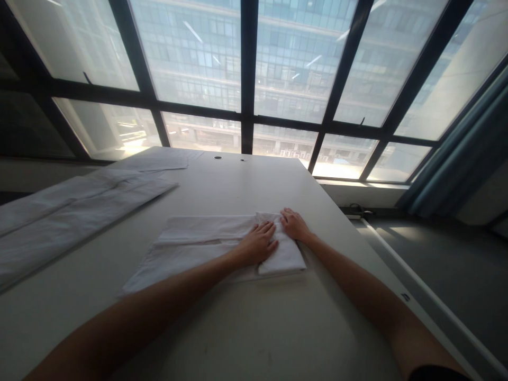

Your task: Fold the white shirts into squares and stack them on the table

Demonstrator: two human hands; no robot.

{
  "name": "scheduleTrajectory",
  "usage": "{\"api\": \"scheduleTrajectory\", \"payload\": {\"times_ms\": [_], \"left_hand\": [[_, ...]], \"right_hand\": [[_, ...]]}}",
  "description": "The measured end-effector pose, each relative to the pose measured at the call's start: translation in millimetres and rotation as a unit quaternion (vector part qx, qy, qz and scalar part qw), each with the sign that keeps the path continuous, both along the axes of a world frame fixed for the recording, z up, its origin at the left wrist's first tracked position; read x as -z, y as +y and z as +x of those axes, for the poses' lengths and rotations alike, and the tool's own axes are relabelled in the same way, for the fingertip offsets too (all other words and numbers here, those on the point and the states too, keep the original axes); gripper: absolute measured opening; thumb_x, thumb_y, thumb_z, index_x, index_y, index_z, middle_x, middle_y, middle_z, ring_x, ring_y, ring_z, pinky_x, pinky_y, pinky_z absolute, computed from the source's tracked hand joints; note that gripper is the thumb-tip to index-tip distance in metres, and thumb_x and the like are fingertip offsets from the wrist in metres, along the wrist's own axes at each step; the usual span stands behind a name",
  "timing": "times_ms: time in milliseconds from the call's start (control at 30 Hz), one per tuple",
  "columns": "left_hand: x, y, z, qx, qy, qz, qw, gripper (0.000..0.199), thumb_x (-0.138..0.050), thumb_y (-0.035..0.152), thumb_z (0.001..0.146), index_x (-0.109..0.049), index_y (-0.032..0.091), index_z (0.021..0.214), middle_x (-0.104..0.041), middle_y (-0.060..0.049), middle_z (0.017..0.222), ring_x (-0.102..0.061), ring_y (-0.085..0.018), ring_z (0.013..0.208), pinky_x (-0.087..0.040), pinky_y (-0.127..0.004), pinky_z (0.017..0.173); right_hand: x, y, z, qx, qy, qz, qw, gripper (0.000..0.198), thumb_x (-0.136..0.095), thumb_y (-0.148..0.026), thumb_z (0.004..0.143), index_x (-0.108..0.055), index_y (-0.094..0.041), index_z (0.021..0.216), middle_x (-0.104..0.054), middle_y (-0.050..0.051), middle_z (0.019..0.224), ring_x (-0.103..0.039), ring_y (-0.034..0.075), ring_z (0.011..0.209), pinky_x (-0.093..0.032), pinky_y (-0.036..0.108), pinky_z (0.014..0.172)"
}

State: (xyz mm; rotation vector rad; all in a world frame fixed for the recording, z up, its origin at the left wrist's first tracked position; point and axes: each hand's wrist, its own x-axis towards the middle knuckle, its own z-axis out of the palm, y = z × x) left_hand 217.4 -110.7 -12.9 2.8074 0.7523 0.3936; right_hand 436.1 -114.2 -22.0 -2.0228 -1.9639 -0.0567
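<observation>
A white cloth garment (198,231), perhaps a shirt or coat, lies flat in a long strip on the white table (254,338). Its right end is folded over on itself into a short flap. My left hand (259,243) rests palm down on the cloth at the flap's left edge, fingers spread. My right hand (293,223) touches the flap's far right corner with its fingers stretched out. Neither hand shows anything gripped. My left forearm crosses over the near edge of the cloth and hides part of it.
More white garments lie at the left: a long folded one (79,211) near the table's left edge and another (162,157) at the far end. Behind the table stands a large window (190,53). A blue curtain (460,148) hangs at the right; cables (361,210) lie below it.
</observation>
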Motion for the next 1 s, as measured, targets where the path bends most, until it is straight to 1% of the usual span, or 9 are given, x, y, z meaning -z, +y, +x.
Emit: {"api": "scheduleTrajectory", "payload": {"times_ms": [267, 400, 500, 567, 600, 700, 800, 900, 1000], "left_hand": [[2.1, 1, 0, -0.002, -0.005, -0.001, 1.0, 0.061, -0.041, 0.044, 0.105, -0.042, 0.012, 0.156, -0.038, -0.019, 0.164, -0.031, -0.031, 0.155, -0.024, -0.052, 0.126], [3.2, 2, 0, 0.0, -0.001, 0.002, 1.0, 0.061, -0.04, 0.045, 0.106, -0.041, 0.011, 0.156, -0.039, -0.019, 0.164, -0.031, -0.031, 0.155, -0.024, -0.051, 0.126], [2.0, 1, 0, 0.002, -0.005, 0.005, 1.0, 0.06, -0.041, 0.043, 0.105, -0.041, 0.011, 0.157, -0.039, -0.019, 0.164, -0.031, -0.031, 0.155, -0.025, -0.052, 0.126], [0.4, 0, 0, 0.006, -0.01, 0.005, 1.0, 0.059, -0.04, 0.041, 0.106, -0.041, 0.012, 0.157, -0.039, -0.019, 0.164, -0.031, -0.031, 0.155, -0.027, -0.054, 0.125], [-0.4, -1, 0, 0.009, -0.013, 0.007, 1.0, 0.057, -0.039, 0.039, 0.106, -0.042, 0.012, 0.157, -0.04, -0.019, 0.163, -0.031, -0.031, 0.155, -0.028, -0.054, 0.125], [-2.0, -1, -1, 0.028, -0.012, 0.027, 0.999, 0.05, -0.041, 0.03, 0.105, -0.051, 0.015, 0.151, -0.047, -0.02, 0.158, -0.034, -0.032, 0.153, -0.026, -0.057, 0.125], [-2.0, -1, -2, 0.047, 0.001, 0.047, 0.998, 0.047, -0.044, 0.024, 0.102, -0.058, 0.016, 0.146, -0.052, -0.02, 0.153, -0.036, -0.032, 0.151, -0.022, -0.057, 0.127], [-0.6, -1, -2, 0.045, 0.011, 0.053, 0.998, 0.048, -0.045, 0.024, 0.101, -0.057, 0.015, 0.147, -0.051, -0.019, 0.155, -0.035, -0.032, 0.152, -0.023, -0.054, 0.127], [0.9, -1, -2, 0.041, 0.009, 0.038, 0.998, 0.053, -0.047, 0.024, 0.1, -0.052, 0.015, 0.152, -0.046, -0.019, 0.159, -0.034, -0.031, 0.153, -0.025, -0.053, 0.126]], "right_hand": [[2, 1, 1, -0.001, 0.001, 0.001, 1.0, 0.043, -0.042, -0.028, 0.105, -0.061, -0.012, 0.14, -0.053, 0.019, 0.154, -0.045, 0.025, 0.146, -0.032, 0.042, 0.121], [-4, -2, -2, 0.007, 0.013, 0.003, 1.0, 0.047, -0.042, -0.027, 0.104, -0.059, -0.01, 0.144, -0.051, 0.02, 0.156, -0.043, 0.027, 0.148, -0.031, 0.045, 0.122], [-14, -11, -14, -0.018, 0.027, 0.065, 0.997, 0.052, -0.041, -0.023, 0.102, -0.052, -0.011, 0.152, -0.045, 0.018, 0.161, -0.036, 0.025, 0.152, -0.027, 0.047, 0.125], [-19, -18, -27, -0.062, 0.046, 0.108, 0.991, 0.055, -0.039, -0.022, 0.102, -0.049, -0.014, 0.155, -0.045, 0.014, 0.161, -0.033, 0.023, 0.154, -0.025, 0.046, 0.126], [-20, -22, -34, -0.085, 0.059, 0.114, 0.988, 0.055, -0.039, -0.023, 0.102, -0.049, -0.015, 0.155, -0.047, 0.013, 0.161, -0.034, 0.023, 0.153, -0.026, 0.045, 0.126], [-17, -32, -53, -0.133, 0.097, 0.083, 0.983, 0.053, -0.037, -0.027, 0.104, -0.052, -0.016, 0.153, -0.05, 0.012, 0.158, -0.04, 0.021, 0.15, -0.031, 0.042, 0.125], [-12, -38, -63, -0.134, 0.116, 0.061, 0.982, 0.052, -0.032, -0.03, 0.107, -0.054, -0.017, 0.152, -0.051, 0.01, 0.158, -0.042, 0.019, 0.149, -0.03, 0.04, 0.125], [-9, -47, -65, -0.119, 0.121, 0.06, 0.984, 0.053, -0.03, -0.033, 0.108, -0.053, -0.015, 0.152, -0.051, 0.012, 0.158, -0.041, 0.02, 0.15, -0.028, 0.04, 0.126], [-7, -64, -65, -0.12, 0.117, 0.058, 0.984, 0.055, -0.029, -0.035, 0.108, -0.049, -0.016, 0.155, -0.047, 0.011, 0.161, -0.037, 0.02, 0.152, -0.027, 0.041, 0.127]]}}
